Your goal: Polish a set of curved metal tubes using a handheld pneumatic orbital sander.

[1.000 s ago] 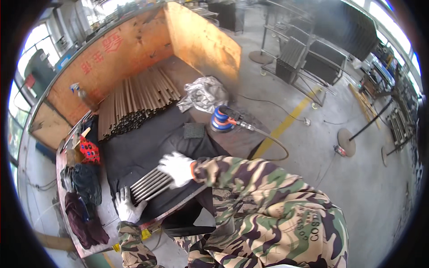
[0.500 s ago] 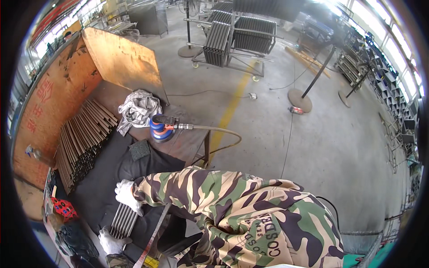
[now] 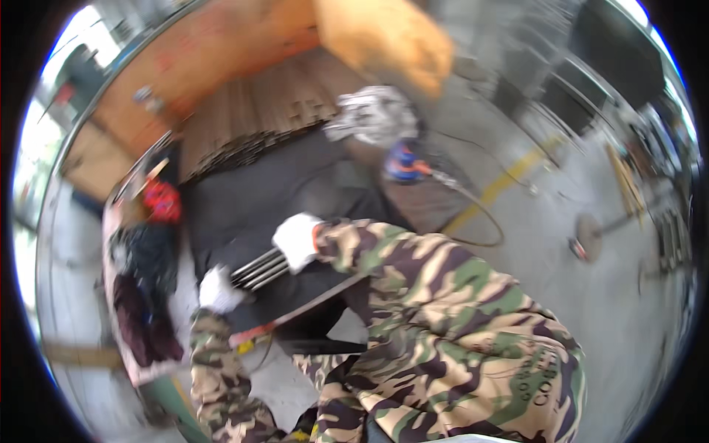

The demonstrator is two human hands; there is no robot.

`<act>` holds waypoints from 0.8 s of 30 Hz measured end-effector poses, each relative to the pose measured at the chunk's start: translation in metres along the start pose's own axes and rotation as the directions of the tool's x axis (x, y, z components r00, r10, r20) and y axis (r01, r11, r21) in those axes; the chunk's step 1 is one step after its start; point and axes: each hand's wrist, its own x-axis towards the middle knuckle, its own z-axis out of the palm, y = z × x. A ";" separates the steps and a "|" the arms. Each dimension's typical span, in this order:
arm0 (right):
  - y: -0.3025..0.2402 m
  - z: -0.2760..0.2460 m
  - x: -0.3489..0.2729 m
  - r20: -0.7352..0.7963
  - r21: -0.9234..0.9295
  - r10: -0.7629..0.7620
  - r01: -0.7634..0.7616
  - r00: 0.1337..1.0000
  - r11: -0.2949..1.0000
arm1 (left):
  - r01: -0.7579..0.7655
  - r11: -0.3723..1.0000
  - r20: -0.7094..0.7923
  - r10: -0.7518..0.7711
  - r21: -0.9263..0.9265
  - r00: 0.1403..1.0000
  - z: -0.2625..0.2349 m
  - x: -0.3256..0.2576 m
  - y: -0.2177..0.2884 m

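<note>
A short row of thin metal tubes [image 3: 260,272] spans the gap between my two hands, above or on the black cloth [image 3: 255,203]; blur hides which. My left hand [image 3: 220,289], in a white glove, is closed round the tubes' left end. Around the right end is my right hand [image 3: 298,242], also white-gloved and closed. Camouflage sleeves cover both forearms. Beyond the cloth lies a big stack of brown metal tubes [image 3: 258,118], their ends toward me.
Orange boards [image 3: 214,55] wall the bench's far side. A crumpled pale cloth [image 3: 374,116] and a blue sander [image 3: 403,162] with a hose [image 3: 473,199] lie far right. Red spotted fabric [image 3: 162,201] and a dark plastic bag [image 3: 144,255] sit at left.
My view has swung left, so the bench appears further right and the picture is blurred. Both hands still grip the tubes, which now slant closer to level, with fewer showing.
</note>
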 end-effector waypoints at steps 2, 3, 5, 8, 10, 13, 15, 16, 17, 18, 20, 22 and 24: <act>-0.087 -0.051 -0.029 -0.033 -0.104 0.181 -0.183 0.983 0.978 | 0.077 0.997 0.059 -0.076 -0.013 0.995 -0.012 -0.017 0.000; -0.090 -0.060 -0.039 -0.030 -0.101 0.126 -0.129 0.992 0.987 | 0.082 0.996 0.085 -0.078 -0.044 0.993 -0.025 -0.017 0.011; -0.073 -0.039 -0.048 -0.287 -0.210 0.094 -0.158 0.953 0.965 | 0.046 0.995 0.075 -0.039 -0.086 0.996 -0.021 -0.006 0.021; -0.093 -0.060 -0.052 -0.065 -0.227 0.174 -0.185 0.983 0.956 | 0.081 0.997 0.096 -0.079 -0.014 0.992 -0.021 -0.013 0.032; -0.102 -0.064 -0.051 -0.006 -0.256 0.183 -0.178 0.983 0.950 | 0.085 0.995 0.054 -0.088 0.056 0.995 -0.019 -0.021 0.039; -0.108 -0.057 -0.049 0.012 -0.261 0.202 -0.192 0.979 0.946 | 0.193 0.980 0.181 -0.183 -0.040 0.966 -0.019 -0.024 0.044; -0.106 -0.052 -0.048 0.004 -0.268 0.197 -0.188 0.980 0.945 | 0.176 0.984 0.126 -0.175 0.003 0.976 -0.015 -0.030 0.050; -0.107 -0.049 -0.049 -0.001 -0.271 0.195 -0.188 0.981 0.944 | 0.174 0.985 0.092 -0.175 0.022 0.980 -0.012 -0.030 0.051; -0.105 -0.046 -0.048 0.012 -0.268 0.191 -0.181 0.982 0.946 | 0.175 0.984 0.061 -0.177 0.041 0.982 -0.009 -0.029 0.051; -0.108 -0.047 -0.048 -0.058 -0.298 0.151 -0.161 0.987 0.941 | 0.144 0.987 -0.023 -0.143 0.073 0.989 -0.004 -0.032 0.049; -0.110 -0.049 -0.053 -0.124 -0.333 0.137 -0.172 0.983 0.927 | 0.107 0.983 -0.178 -0.080 0.148 0.981 0.000 -0.032 0.054; -0.116 -0.051 -0.061 -0.124 -0.371 0.112 -0.151 0.986 0.917 | 0.116 0.973 -0.262 -0.060 0.202 0.963 0.007 -0.050 0.065; -0.123 -0.045 -0.086 -0.193 -0.388 0.027 -0.102 0.981 0.916 | 0.229 0.963 -0.165 -0.205 0.141 0.965 0.004 -0.072 0.083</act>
